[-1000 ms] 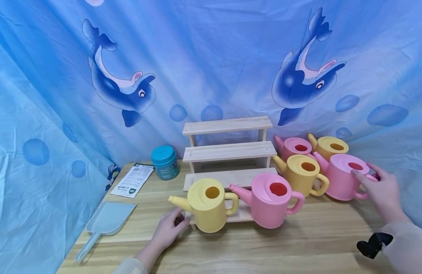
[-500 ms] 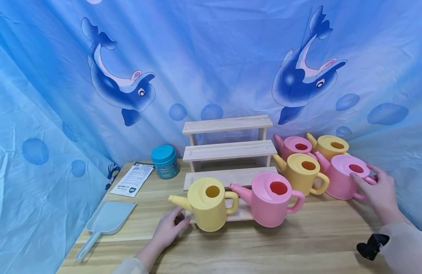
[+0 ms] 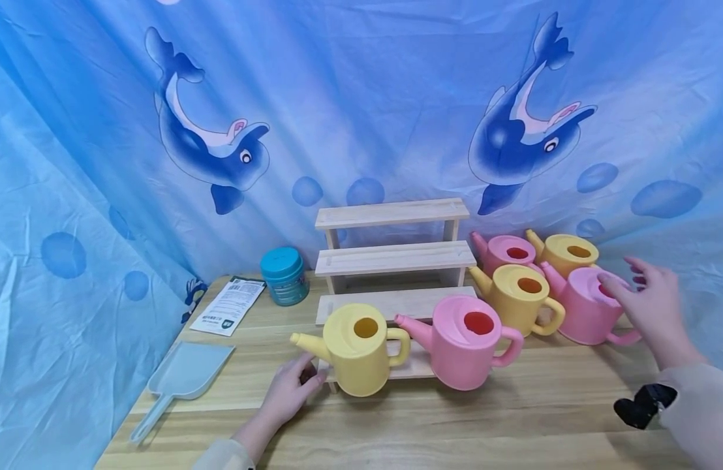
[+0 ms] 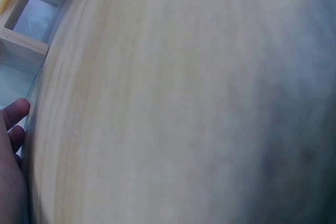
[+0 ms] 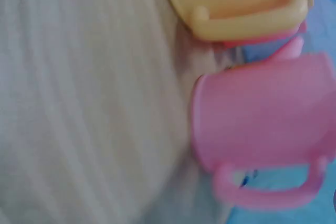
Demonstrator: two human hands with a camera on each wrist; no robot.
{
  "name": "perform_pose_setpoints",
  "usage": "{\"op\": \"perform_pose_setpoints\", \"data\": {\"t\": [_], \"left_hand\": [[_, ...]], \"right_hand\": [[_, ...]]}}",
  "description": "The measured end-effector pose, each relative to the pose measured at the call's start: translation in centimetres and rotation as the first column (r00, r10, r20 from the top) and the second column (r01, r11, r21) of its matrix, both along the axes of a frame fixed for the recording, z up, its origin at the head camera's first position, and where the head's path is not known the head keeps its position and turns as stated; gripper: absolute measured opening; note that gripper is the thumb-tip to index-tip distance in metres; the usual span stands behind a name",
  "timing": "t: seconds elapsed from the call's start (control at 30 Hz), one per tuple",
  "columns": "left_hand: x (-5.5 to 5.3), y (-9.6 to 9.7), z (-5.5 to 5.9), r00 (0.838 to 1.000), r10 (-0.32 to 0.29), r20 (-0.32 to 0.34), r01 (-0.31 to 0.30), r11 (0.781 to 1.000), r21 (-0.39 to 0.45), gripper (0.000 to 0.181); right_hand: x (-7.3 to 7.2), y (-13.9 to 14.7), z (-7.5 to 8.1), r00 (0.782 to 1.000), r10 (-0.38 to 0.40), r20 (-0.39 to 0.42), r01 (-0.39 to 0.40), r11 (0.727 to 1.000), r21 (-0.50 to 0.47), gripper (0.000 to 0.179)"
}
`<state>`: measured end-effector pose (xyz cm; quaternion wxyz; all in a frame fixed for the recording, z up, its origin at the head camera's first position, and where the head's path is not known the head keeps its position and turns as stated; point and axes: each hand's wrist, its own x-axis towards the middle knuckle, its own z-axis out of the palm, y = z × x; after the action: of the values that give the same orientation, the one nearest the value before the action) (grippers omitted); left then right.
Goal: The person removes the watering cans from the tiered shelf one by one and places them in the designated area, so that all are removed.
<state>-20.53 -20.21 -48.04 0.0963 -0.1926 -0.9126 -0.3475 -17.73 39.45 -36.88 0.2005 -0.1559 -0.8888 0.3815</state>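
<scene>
In the head view my left hand (image 3: 288, 391) rests on the table at the front left corner of a wooden tiered stand (image 3: 397, 303), fingers loosely bent and holding nothing. A yellow watering can (image 3: 361, 365) stands just beside it on the lowest step, with a pink watering can (image 3: 462, 362) to its right. My right hand (image 3: 658, 307) is spread at the handle side of another pink watering can (image 3: 587, 313), its thumb overlapping the can's top. In the right wrist view that can's handle (image 5: 270, 199) shows with no fingers round it.
Close to that can stand two yellow watering cans (image 3: 514, 310) (image 3: 564, 264) and a smaller-looking pink one (image 3: 502, 261). At left lie a light blue dustpan (image 3: 191, 371) and a white packet (image 3: 229, 307), with a teal jar (image 3: 284, 277) behind. A blue dolphin curtain (image 3: 367, 98) hangs behind the table.
My right hand has let go of the pink watering can's handle and lifted slightly, its fingers spreading. The can stays in place, and my left hand has not moved.
</scene>
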Motion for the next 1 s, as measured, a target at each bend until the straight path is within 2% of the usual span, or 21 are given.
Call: {"op": "perform_pose_setpoints", "data": {"t": [0.1,0.2,0.3,0.43,0.53,0.67,0.83,1.0], "left_hand": [[0.0,0.0,-0.1,1.000,0.002,0.001,-0.002,1.000,-0.010,0.033],[-0.1,0.1,0.0,1.000,-0.001,0.009,0.002,1.000,-0.019,0.034],[-0.1,0.1,0.1,1.000,-0.002,0.013,0.002,1.000,-0.014,0.034],[0.0,0.0,0.2,1.000,0.002,0.004,-0.002,1.000,-0.014,0.034],[0.0,0.0,0.2,1.000,0.002,0.002,-0.002,1.000,-0.014,0.033],[0.2,0.0,0.2,1.000,0.008,0.009,-0.008,1.000,-0.006,0.033],[0.1,0.1,0.2,1.000,0.010,0.011,-0.010,1.000,-0.010,0.033],[0.1,0.1,0.2,1.000,0.002,0.005,-0.002,1.000,-0.009,0.033]], "right_hand": [[-1.1,-1.0,1.5,0.996,0.089,-0.021,-0.088,0.995,0.038,0.078],[-2.1,-2.3,2.7,0.982,0.185,-0.032,-0.181,0.979,0.099,0.074],[-2.9,-3.9,3.6,0.959,0.282,-0.006,-0.279,0.952,0.127,0.071],[-3.5,-6.5,4.4,0.915,0.397,0.073,-0.403,0.908,0.115,0.071],[-3.9,-8.5,4.7,0.865,0.490,0.105,-0.500,0.858,0.115,0.069],[-3.9,-10.6,4.9,0.788,0.603,0.124,-0.614,0.782,0.101,0.063],[-3.3,-12.9,5.3,0.721,0.678,0.144,-0.691,0.719,0.075,0.058],[-2.9,-14.2,5.1,0.643,0.749,0.162,-0.757,0.653,-0.019,0.062]]}}
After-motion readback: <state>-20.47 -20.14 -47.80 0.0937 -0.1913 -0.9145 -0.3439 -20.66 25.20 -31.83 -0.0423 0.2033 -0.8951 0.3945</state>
